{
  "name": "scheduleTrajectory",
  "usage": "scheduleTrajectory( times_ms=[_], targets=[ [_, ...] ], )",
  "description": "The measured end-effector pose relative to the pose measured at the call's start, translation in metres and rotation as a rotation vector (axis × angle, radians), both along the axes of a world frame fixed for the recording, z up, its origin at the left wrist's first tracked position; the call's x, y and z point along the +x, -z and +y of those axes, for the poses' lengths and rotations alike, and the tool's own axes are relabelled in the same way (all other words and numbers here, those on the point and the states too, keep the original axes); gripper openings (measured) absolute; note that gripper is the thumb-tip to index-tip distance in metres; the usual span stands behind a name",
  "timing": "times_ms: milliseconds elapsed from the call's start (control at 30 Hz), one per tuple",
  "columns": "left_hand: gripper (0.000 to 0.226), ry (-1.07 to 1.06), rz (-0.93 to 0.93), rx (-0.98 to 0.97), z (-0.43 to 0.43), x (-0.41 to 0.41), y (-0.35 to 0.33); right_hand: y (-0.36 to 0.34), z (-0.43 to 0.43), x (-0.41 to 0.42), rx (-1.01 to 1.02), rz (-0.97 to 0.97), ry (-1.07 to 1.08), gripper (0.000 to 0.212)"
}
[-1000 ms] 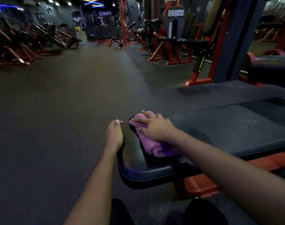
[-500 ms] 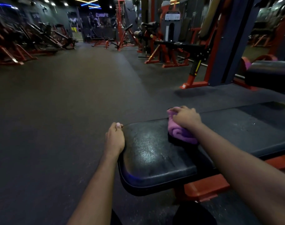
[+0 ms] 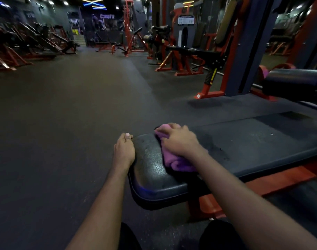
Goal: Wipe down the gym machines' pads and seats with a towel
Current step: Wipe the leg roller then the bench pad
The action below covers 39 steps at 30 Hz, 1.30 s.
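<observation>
A long black bench pad [image 3: 253,141] on an orange frame runs from the lower middle to the right. A folded purple towel [image 3: 174,162] lies on its near left end. My right hand [image 3: 179,139] lies on top of the towel with fingers curled over it, pressing it onto the pad. My left hand [image 3: 124,150] grips the pad's left edge, thumb on top. The pad surface near the towel shines wet.
A black roller pad [image 3: 295,83] sits at the right behind the bench. An orange and dark machine frame [image 3: 224,73] stands beyond it. More orange machines [image 3: 18,49] line the far left and back. Dark rubber floor [image 3: 63,123] spreads left of the bench.
My right hand slid the towel right along the pad half a second ago and has now come back to the left end. My left hand stayed on the pad's edge.
</observation>
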<state>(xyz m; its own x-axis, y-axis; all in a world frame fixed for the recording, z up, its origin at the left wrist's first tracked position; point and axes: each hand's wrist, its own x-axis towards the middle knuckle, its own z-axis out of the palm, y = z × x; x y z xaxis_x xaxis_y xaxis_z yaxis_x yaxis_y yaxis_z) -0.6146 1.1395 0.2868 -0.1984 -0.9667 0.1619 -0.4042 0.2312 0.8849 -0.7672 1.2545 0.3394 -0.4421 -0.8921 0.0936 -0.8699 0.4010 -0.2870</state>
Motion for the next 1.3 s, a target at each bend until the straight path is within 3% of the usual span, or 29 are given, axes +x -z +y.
scheduleTrajectory(
  times_ms=[133, 233, 367, 467, 633, 733, 800, 967, 1067, 1167, 1300],
  targets=[
    [0.039, 0.023, 0.006, -0.006, 0.002, 0.001, -0.002, 0.004, 0.039, 0.049, -0.069, 0.067, -0.124, 0.046],
    [0.039, 0.032, 0.002, 0.002, 0.006, 0.003, -0.005, 0.010, 0.068, 0.035, -0.114, 0.064, -0.121, 0.050],
    [0.039, 0.043, 0.012, 0.020, 0.009, 0.005, -0.006, 0.012, 0.085, -0.032, -0.061, 0.050, 0.179, 0.049],
    [0.039, 0.048, 0.016, 0.027, 0.011, 0.006, -0.008, 0.007, 0.077, -0.022, -0.073, -0.003, 0.302, 0.040],
    [0.039, 0.052, -0.004, 0.029, 0.009, 0.006, -0.008, 0.008, 0.075, 0.091, -0.158, 0.094, 0.057, 0.041],
    [0.039, 0.067, -0.014, 0.024, 0.009, 0.005, -0.007, 0.015, 0.100, 0.095, -0.248, 0.101, 0.029, 0.053],
    [0.040, 0.078, -0.021, 0.021, 0.010, 0.006, -0.009, 0.019, 0.108, 0.061, -0.223, 0.092, 0.133, 0.059],
    [0.042, 0.097, -0.027, 0.022, 0.011, 0.009, -0.011, 0.001, 0.089, 0.014, -0.120, -0.013, 0.450, 0.043],
    [0.044, 0.099, -0.021, 0.017, 0.012, 0.008, -0.010, -0.001, 0.067, 0.063, -0.100, 0.027, 0.316, 0.039],
    [0.051, 0.089, -0.018, 0.019, 0.010, 0.008, -0.010, 0.011, 0.078, 0.109, -0.136, 0.142, 0.115, 0.050],
    [0.055, 0.082, -0.020, 0.009, 0.008, 0.007, -0.008, 0.010, 0.075, 0.107, -0.103, 0.143, 0.096, 0.050]
  ],
)
